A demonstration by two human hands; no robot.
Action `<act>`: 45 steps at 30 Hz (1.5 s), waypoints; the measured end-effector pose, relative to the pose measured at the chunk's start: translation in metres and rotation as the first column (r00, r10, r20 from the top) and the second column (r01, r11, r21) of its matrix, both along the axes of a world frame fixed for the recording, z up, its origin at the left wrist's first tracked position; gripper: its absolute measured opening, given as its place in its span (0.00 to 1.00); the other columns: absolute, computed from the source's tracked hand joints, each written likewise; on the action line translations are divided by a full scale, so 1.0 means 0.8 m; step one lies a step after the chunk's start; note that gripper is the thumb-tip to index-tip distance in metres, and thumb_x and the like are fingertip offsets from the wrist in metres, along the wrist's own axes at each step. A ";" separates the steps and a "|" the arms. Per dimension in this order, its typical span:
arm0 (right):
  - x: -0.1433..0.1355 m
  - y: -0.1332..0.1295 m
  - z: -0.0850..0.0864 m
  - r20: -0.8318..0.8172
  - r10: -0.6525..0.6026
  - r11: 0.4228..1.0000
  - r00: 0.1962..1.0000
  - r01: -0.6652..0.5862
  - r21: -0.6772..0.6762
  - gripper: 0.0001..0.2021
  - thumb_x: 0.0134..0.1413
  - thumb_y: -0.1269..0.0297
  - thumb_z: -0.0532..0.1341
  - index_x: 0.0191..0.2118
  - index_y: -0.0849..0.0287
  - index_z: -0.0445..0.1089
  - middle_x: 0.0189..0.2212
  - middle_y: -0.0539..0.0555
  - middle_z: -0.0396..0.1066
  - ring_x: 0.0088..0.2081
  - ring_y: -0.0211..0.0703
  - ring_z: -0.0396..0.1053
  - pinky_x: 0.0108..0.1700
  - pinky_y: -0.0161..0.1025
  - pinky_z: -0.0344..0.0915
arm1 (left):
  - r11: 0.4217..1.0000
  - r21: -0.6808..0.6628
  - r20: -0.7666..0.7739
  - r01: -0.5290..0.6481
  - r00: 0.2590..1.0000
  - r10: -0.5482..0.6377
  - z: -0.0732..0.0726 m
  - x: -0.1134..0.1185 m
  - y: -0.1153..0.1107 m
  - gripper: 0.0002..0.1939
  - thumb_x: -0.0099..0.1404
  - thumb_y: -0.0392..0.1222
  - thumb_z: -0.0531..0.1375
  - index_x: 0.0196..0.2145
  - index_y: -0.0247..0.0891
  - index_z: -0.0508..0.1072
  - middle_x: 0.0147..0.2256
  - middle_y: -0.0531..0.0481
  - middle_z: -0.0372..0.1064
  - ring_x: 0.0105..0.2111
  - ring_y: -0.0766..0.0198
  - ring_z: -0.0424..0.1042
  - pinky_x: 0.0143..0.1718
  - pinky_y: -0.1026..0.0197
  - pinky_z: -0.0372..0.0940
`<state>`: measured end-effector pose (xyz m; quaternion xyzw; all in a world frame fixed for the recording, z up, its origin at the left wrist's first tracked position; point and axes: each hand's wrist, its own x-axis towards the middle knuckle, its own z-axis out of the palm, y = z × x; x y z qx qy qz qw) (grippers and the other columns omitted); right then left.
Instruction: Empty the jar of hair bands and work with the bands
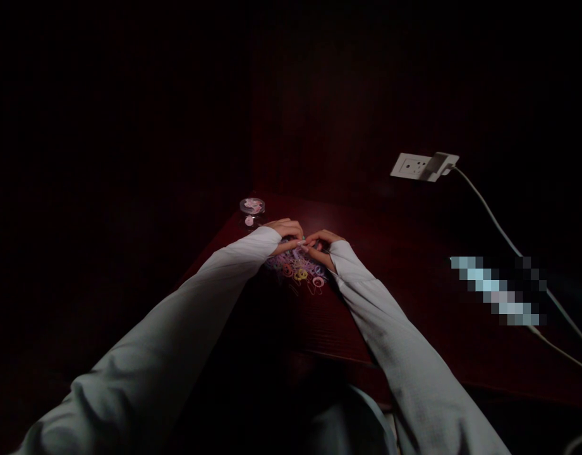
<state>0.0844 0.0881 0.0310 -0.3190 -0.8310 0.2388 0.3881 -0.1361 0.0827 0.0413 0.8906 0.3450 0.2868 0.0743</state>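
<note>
From where I stand, it is very dark, but I can see two hands at work over a dark red surface point(319, 322). The left hand point(284, 231) and the right hand point(325, 237) come close together in the middle, with their fingers bent and their tips meeting. They look like they may be pinching something tiny, but I cannot tell what it is.

Right under them, on the surface, is a pile of little bands point(291, 260) in many colors. At the near edge I see a red ring point(287, 271), a yellow ring point(301, 279) and a pink ring point(318, 278).

Just past the left hand is a clear round box point(251, 206) with pink and white bits showing.

Both arms wear long pale sleeves point(158, 328). Over on the right, a plug point(443, 165) sits in a white socket point(407, 165), and a white cord point(492, 218) hangs down from it. Near the cord is a long pale thing point(494, 291), too blurry to name.
</note>
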 end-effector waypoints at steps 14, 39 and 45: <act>0.002 0.003 -0.002 0.077 0.011 1.000 0.997 -0.011 -0.003 0.13 0.53 0.50 0.68 0.34 0.54 0.80 0.33 0.52 0.76 0.28 0.37 0.67 0.35 0.36 0.64 | 1.000 0.026 0.002 -0.017 1.000 0.017 -0.004 -0.007 0.010 0.14 0.72 0.48 0.54 0.36 0.39 0.74 0.39 0.46 0.73 0.41 0.59 0.70 0.48 0.57 0.62; 0.005 0.002 -0.002 0.138 -0.001 0.992 0.990 -0.016 0.123 0.17 0.64 0.50 0.60 0.35 0.56 0.80 0.33 0.54 0.77 0.34 0.41 0.72 0.40 0.37 0.65 | 0.995 0.073 -0.030 -0.062 0.997 0.064 0.000 -0.003 0.001 0.13 0.71 0.45 0.53 0.34 0.38 0.73 0.37 0.47 0.73 0.39 0.61 0.71 0.46 0.59 0.63; 0.006 0.005 -0.005 0.144 -0.017 0.990 0.989 -0.003 0.138 0.13 0.63 0.57 0.60 0.34 0.57 0.79 0.32 0.54 0.76 0.34 0.42 0.72 0.38 0.36 0.64 | 0.987 0.125 -0.044 -0.100 0.993 0.106 0.003 -0.004 -0.002 0.13 0.71 0.45 0.54 0.33 0.38 0.74 0.37 0.47 0.75 0.38 0.61 0.71 0.43 0.59 0.63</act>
